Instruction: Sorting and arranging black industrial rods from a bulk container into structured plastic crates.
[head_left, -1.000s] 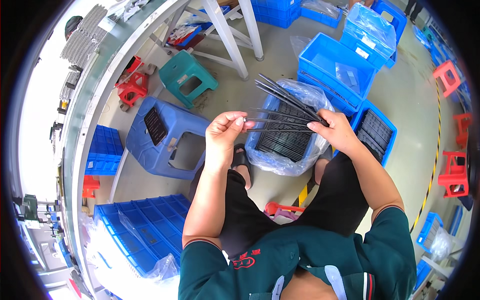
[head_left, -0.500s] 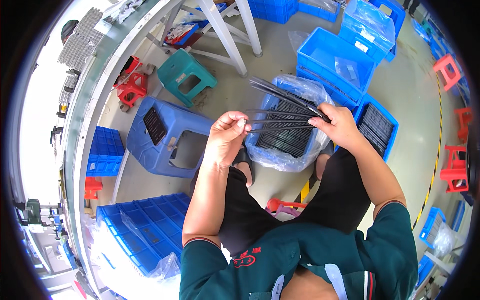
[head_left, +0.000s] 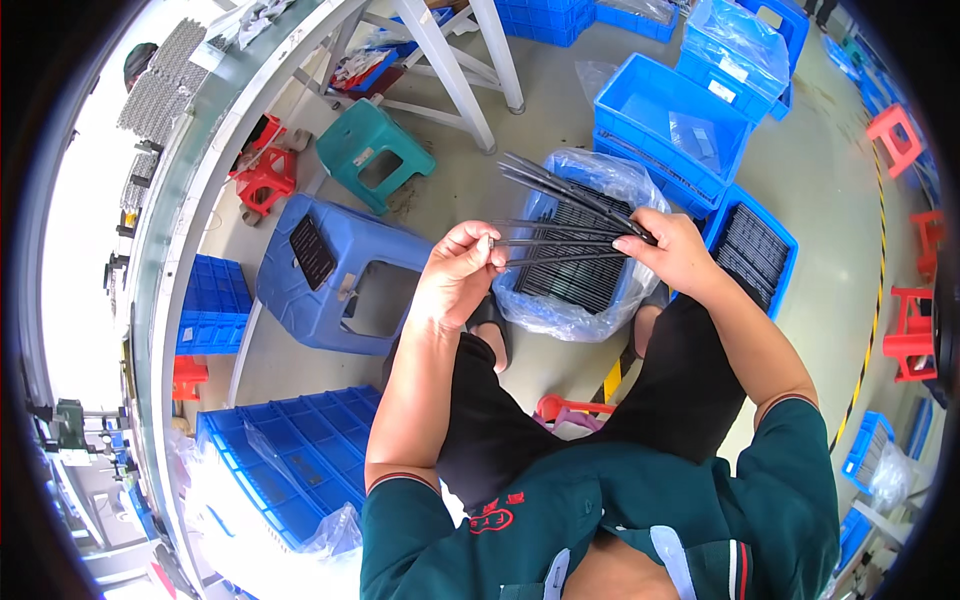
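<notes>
Thin black strips are fanned out in my right hand, whose thumb and fingers close round their right ends. Some strips angle up to the far left, while others run level toward my left hand. That hand is closed in a pinch, thumb against fingers, right at the tips of the level strips. A tiny pale, shiny spot shows at its fingertips, too small to name. Below the strips stands a crate lined with clear plastic, with rows of similar black strips inside.
A blue crate of black parts stands to the right, with stacked blue crates behind it. On the left are a blue stool with a dark slab, a green stool, blue crates and a long workbench.
Both hands keep nearly the same place and grip. The fanned strips have shifted very slightly, and the whole view has moved a little.
</notes>
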